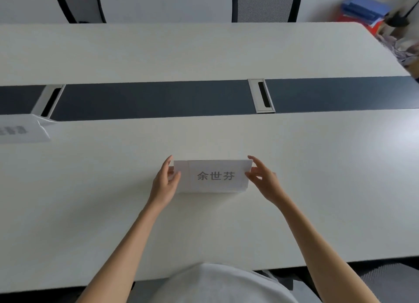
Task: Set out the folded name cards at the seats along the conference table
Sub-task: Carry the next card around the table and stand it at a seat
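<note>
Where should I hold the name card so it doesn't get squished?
Hold the name card by its two short ends, coming in from left and right, as the left hand and right hand do. It's a folded paper tent, so pressing its top or face would probably flatten it.
</note>
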`<state>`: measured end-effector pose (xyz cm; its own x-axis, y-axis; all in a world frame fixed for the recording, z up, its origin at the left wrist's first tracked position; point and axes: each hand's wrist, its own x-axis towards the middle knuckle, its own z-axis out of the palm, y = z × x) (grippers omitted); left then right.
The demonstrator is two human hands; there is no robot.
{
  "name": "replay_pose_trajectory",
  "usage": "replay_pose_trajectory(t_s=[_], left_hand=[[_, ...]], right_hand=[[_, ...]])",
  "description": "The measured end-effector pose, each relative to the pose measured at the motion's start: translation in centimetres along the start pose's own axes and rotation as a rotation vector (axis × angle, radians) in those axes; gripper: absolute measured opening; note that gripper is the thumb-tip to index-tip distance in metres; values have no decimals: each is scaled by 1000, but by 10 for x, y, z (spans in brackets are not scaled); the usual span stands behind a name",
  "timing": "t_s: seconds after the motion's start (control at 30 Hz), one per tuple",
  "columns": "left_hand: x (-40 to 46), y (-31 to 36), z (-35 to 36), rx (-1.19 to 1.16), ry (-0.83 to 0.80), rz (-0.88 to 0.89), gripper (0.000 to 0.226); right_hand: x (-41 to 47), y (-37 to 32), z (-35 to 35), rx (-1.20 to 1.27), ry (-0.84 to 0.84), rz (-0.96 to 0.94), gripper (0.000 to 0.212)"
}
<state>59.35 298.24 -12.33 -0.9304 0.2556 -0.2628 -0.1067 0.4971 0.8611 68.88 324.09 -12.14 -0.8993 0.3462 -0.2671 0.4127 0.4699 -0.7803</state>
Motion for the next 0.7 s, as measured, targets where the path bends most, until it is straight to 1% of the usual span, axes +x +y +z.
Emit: replay_pose_trajectory(t_s=[0.1, 0.17, 0.23, 0.27, 0.4, 0.43, 0.53, 0.63, 0.7], left_hand=[[0, 3, 3, 21, 79, 90, 42], [0, 6, 5, -5, 108, 82, 33], [0, 8, 9, -68, 135, 76, 23], [0, 8, 10, -93, 151, 82, 21], [1, 20, 8, -54, 195, 147, 22], [1, 29, 6, -52, 193, 185, 22], [10, 72, 9, -85, 161, 286, 34], [32, 116, 33, -161, 97, 296, 27], [51, 138, 58, -150, 54, 288, 29]], right_hand=[[4, 6, -7, -55, 34, -70, 46], [7, 3, -7, -63, 38, -153, 39], [9, 1, -5, -19, 17, -176, 30], [9, 0, -5, 17, 9, -166, 27], [9, -1, -16, 174, 51, -144, 22], [11, -3, -25, 209, 68, -165, 20], [22, -9, -63, 268, 128, -253, 20], [42, -6, -105, 322, 246, -268, 20], [57, 2, -128, 336, 312, -251, 18]])
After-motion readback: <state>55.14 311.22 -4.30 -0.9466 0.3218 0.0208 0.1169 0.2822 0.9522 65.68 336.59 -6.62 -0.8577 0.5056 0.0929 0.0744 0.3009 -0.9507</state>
